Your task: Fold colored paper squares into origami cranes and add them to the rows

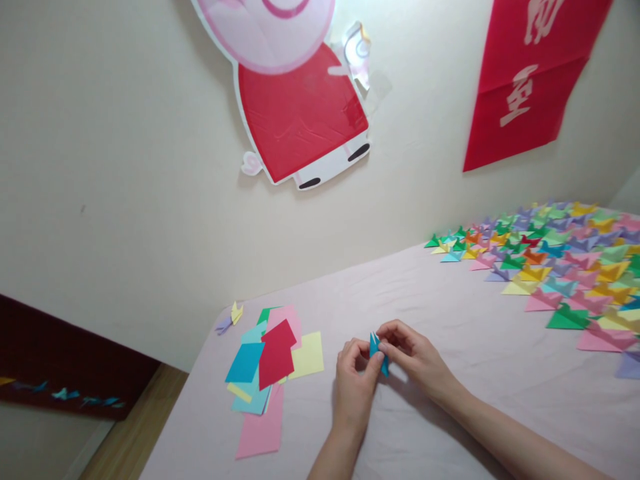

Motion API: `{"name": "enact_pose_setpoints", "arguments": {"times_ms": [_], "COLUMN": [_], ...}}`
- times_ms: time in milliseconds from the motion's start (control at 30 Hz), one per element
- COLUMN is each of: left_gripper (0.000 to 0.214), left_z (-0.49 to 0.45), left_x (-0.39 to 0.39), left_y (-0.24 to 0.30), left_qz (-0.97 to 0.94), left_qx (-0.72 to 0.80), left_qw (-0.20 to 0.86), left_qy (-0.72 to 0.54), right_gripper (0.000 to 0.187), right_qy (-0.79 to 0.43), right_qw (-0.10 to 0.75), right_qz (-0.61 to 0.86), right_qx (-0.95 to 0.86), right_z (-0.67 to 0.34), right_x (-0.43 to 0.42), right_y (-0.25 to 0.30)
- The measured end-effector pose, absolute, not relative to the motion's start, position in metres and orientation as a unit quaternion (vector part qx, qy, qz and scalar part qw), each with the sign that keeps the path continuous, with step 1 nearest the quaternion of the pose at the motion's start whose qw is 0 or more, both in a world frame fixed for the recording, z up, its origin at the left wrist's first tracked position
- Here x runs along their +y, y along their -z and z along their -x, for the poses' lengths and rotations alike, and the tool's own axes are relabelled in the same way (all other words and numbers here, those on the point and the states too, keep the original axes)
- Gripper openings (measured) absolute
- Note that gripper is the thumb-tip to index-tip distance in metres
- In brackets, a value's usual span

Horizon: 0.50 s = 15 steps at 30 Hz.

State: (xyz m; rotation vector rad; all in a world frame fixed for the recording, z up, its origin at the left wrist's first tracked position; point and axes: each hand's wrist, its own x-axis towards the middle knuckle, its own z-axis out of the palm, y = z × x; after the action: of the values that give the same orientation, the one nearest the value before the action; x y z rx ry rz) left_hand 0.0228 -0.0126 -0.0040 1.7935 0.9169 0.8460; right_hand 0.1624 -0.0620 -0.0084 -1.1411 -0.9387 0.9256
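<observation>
A small piece of folded blue paper (385, 368) is held upright between my two hands, a little above the pale sheet (330, 413). It is narrow, with two pointed tips at the top. My left hand (353, 380) pinches its left side between thumb and fingers. From the right, my right hand (415, 353) grips the same paper, the thumb pressed near its middle. The fingers cover part of the folds. To the left lies a loose pile of coloured paper, with a red sheet (277, 355) on top and a blue sheet (245, 362) beside it.
Many folded paper birds stand in rows at the right, among them a green one (567, 317). Two small folded pieces, yellow (237, 313) and purple (224, 325), lie near the far left corner. Behind is a wall with a cartoon sticker (303, 110) and a red banner (533, 87).
</observation>
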Motion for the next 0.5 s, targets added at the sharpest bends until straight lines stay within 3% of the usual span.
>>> {"name": "enact_pose_setpoints", "arguments": {"times_ms": [500], "left_gripper": [0.018], "left_z": [-0.0216], "left_x": [-0.0158], "left_y": [-0.0044], "left_qz": [-0.767], "left_qx": [0.356], "left_qw": [0.428], "left_qy": [-0.318], "right_gripper": [0.036], "right_qy": [-0.43], "right_qw": [0.624], "right_qz": [0.5], "right_qx": [-0.419], "right_z": [-0.1657], "right_x": [-0.0634], "right_y": [0.0022]}}
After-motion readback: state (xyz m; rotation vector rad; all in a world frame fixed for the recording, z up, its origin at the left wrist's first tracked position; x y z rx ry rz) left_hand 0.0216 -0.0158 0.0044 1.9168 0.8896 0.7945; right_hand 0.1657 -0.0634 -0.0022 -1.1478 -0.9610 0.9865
